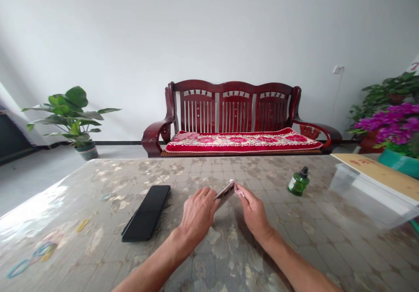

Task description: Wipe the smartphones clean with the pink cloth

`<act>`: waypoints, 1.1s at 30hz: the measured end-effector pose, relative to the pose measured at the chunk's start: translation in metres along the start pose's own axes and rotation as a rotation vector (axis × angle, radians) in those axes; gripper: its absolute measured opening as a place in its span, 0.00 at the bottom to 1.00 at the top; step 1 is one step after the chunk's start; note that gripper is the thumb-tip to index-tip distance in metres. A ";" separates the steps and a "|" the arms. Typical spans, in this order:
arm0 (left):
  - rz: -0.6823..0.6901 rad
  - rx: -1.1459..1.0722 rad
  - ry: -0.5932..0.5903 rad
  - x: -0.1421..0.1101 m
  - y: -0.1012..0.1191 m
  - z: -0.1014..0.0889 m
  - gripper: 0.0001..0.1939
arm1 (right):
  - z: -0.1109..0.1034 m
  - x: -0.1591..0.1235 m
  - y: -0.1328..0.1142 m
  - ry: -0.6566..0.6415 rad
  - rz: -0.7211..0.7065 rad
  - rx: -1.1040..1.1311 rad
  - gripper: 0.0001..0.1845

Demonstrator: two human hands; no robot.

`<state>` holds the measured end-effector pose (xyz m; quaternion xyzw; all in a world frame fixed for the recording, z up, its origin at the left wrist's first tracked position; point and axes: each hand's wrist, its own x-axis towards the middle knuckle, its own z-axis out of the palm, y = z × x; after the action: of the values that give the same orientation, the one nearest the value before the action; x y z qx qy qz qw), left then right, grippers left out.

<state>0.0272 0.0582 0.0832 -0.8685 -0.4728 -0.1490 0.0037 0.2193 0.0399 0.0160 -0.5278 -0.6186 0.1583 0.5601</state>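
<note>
My left hand (200, 209) is closed round the lower end of a smartphone (225, 193), which is tilted up above the table with its camera side partly facing right. At the phone's upper right end, my right hand (257, 213) pinches a small pink cloth (239, 190) against the edge. Part of the cloth folds over the phone's top corner. Left of my hands, a second, black smartphone (146, 213) lies flat with its dark screen up. A green bottle with a black cap (298, 183) stands to the right of my right hand.
The table has a patterned, glossy cover (209, 257). Colored bands (42, 252) lie at its left side. A clear plastic box (366, 196) with a tan board (379, 173) on top stands at right, near purple flowers (393, 124). Beyond is a wooden bench (234, 108).
</note>
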 end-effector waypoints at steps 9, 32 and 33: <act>0.052 -0.146 0.291 -0.007 -0.009 0.026 0.08 | -0.001 0.008 0.001 0.076 -0.030 0.079 0.19; 0.027 -0.759 0.492 -0.007 -0.006 0.048 0.08 | 0.007 0.010 -0.032 0.090 0.446 0.814 0.26; 0.007 -0.771 0.504 -0.008 -0.005 0.049 0.08 | 0.009 0.009 -0.032 0.081 0.436 0.796 0.25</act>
<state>0.0318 0.0620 0.0337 -0.7445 -0.3643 -0.5207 -0.2044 0.1979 0.0381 0.0427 -0.3951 -0.3617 0.4769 0.6968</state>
